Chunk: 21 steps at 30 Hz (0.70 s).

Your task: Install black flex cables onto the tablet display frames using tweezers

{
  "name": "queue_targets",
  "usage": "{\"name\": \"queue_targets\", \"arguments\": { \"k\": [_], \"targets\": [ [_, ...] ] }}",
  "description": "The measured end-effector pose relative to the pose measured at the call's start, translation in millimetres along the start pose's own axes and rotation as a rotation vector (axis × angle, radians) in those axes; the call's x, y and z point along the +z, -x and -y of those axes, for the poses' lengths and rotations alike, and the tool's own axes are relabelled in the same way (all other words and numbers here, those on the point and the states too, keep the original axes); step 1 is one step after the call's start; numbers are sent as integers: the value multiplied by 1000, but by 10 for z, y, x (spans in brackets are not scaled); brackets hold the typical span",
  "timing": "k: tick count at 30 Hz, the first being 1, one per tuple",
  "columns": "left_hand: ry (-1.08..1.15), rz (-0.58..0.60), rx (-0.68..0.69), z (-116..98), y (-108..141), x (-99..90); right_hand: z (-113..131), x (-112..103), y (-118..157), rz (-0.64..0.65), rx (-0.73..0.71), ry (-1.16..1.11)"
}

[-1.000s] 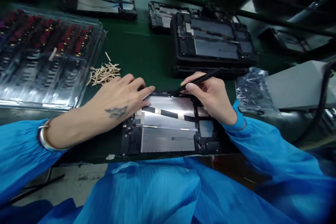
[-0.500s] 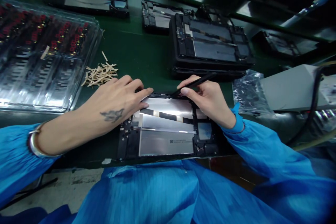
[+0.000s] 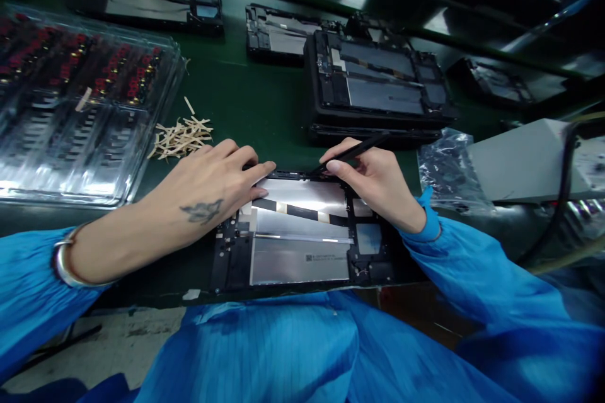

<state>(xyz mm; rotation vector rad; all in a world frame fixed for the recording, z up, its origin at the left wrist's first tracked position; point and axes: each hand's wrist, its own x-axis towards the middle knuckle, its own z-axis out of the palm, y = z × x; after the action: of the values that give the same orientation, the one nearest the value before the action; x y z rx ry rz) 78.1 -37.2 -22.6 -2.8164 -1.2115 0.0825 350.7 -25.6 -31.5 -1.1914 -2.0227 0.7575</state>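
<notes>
An opened tablet [image 3: 302,264] lies at the bench's front edge, its silver inner plate, dark flex strips and black frame showing. My left hand [image 3: 222,170] is closed at its upper left corner, thumb on the inner side and index finger along the top edge; the other fingers are curled. In my right hand [image 3: 368,176] are slim black tweezers [image 3: 357,150], held like a pen. Their tip meets the tablet's top edge right of the middle, where the fingers partly hide it.
Beyond the tablet stands a stack of similar units [image 3: 378,88]; more units [image 3: 155,3] lie farther back. To the left are a clear plastic tray [image 3: 151,138] of small parts and a pile of pale strips [image 3: 182,138]. A plastic bag [image 3: 447,170] and a grey box [image 3: 515,157] sit right.
The view has shifted slightly, so the bench items appear a little lower and farther left. Both hands keep their places on the tablet, with barely any movement of the tweezers.
</notes>
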Motion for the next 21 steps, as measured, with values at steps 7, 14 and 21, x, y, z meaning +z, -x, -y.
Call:
{"name": "queue_targets", "arguments": {
  "k": [7, 14, 21],
  "targets": [
    [-21, -17, 4, 5, 0, 11, 17, -7, -7, 16, -12, 16],
    [-14, -41, -7, -7, 14, 47, 4, 21, 11, -51, 94, -122],
    [-41, -122, -111, 478, 246, -84, -132, -29, 71, -127, 287, 2]
  ]
}}
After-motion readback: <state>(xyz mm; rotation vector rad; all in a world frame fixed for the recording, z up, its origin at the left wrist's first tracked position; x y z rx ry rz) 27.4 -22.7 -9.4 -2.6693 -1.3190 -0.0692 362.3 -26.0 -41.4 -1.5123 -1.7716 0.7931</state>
